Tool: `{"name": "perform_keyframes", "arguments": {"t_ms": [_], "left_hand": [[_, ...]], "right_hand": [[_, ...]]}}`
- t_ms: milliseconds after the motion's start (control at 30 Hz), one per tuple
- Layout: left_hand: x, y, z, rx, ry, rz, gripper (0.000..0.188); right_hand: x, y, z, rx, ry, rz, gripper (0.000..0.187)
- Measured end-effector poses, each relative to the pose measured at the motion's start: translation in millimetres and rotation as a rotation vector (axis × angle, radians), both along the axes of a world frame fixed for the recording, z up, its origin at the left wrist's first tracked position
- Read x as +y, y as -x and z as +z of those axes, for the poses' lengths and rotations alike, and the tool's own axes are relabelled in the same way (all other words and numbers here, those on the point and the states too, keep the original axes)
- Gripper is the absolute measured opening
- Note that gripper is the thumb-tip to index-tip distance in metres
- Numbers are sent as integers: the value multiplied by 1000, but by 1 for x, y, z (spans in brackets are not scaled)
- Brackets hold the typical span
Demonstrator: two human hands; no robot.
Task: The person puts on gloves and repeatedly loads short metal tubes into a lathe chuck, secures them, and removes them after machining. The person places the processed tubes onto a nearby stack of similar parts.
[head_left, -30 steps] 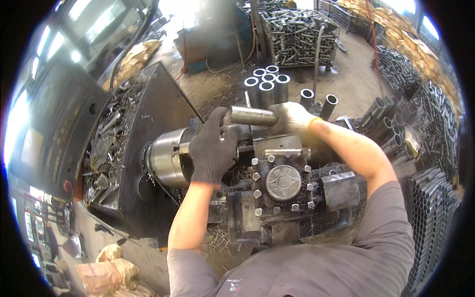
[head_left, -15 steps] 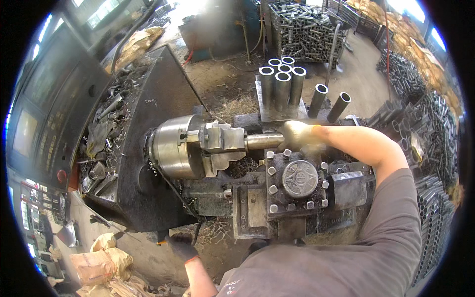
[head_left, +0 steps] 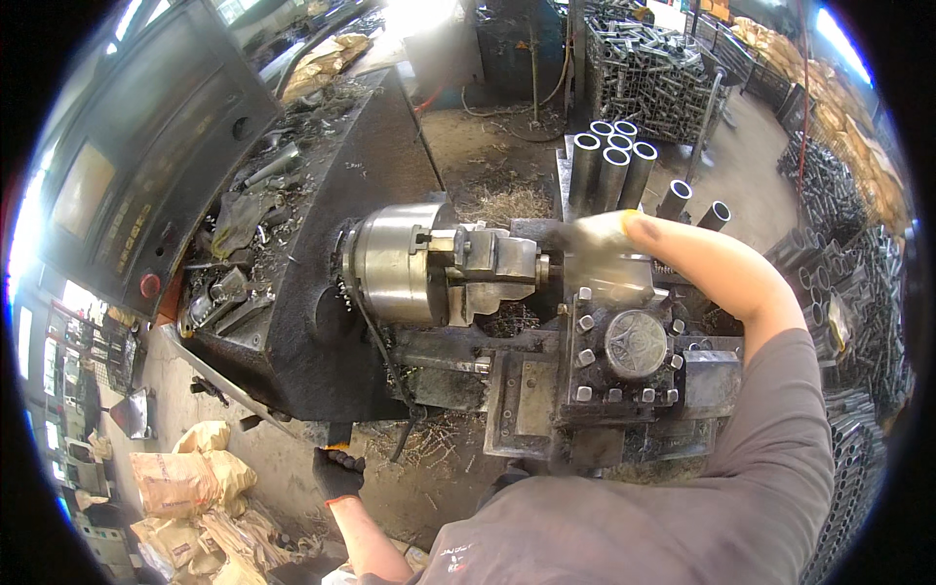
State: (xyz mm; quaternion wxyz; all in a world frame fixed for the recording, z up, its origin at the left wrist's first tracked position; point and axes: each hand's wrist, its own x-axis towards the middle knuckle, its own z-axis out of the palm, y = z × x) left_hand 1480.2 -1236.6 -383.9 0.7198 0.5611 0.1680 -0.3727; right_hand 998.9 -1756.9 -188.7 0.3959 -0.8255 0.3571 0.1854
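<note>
My right hand [head_left: 603,234], in a pale glove and smeared by motion, is closed at the far side of a blurred metal tube [head_left: 612,280]. The tube lies just behind the square tool post [head_left: 636,343], to the right of the lathe chuck [head_left: 398,263]. A dark gap shows between the tube and the chuck jaws [head_left: 492,258]. Low at the left, my left hand [head_left: 338,475], in a dark glove, has its fingers curled in beside a yellow-orange piece [head_left: 336,447] under the machine. What these fingers hold is hidden.
Several upright tubes [head_left: 612,171] stand on a plate behind the lathe, with two more tubes [head_left: 674,199] to their right. Metal chips and scraps [head_left: 234,283] cover the machine top at left. A cable [head_left: 375,341] hangs by the chuck. Paper sacks [head_left: 190,478] lie on the floor.
The tube, earlier reaching up to the chuck jaws, now shows apart from them, nearer the tool post. My left hand stays low by the machine, fingers now more plainly curled. The whole view has shifted.
</note>
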Motion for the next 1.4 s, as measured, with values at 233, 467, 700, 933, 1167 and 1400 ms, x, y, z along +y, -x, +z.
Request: {"name": "perform_keyframes", "arguments": {"t_ms": [233,467,700,933,1167,1400], "left_hand": [[6,-6,-32,-331,16,-15,44],[-32,37,123,-1485,-534,238,43],[-184,2,332,-2287,-625,-87,57],[-282,-84,379,-1699,-1217,-478,89],[-227,-7,358,-2191,-667,-84,70],[-52,160,163,-1715,-44,-617,30]], "right_hand": [[20,97,-39,9,685,163,30],[64,129,54,-493,765,-877,42],[221,118,140,-1181,854,-840,42],[368,75,96,-912,393,-666,54],[387,71,4,-527,569,-668,48],[382,85,-34,-689,591,-660,40]]}}
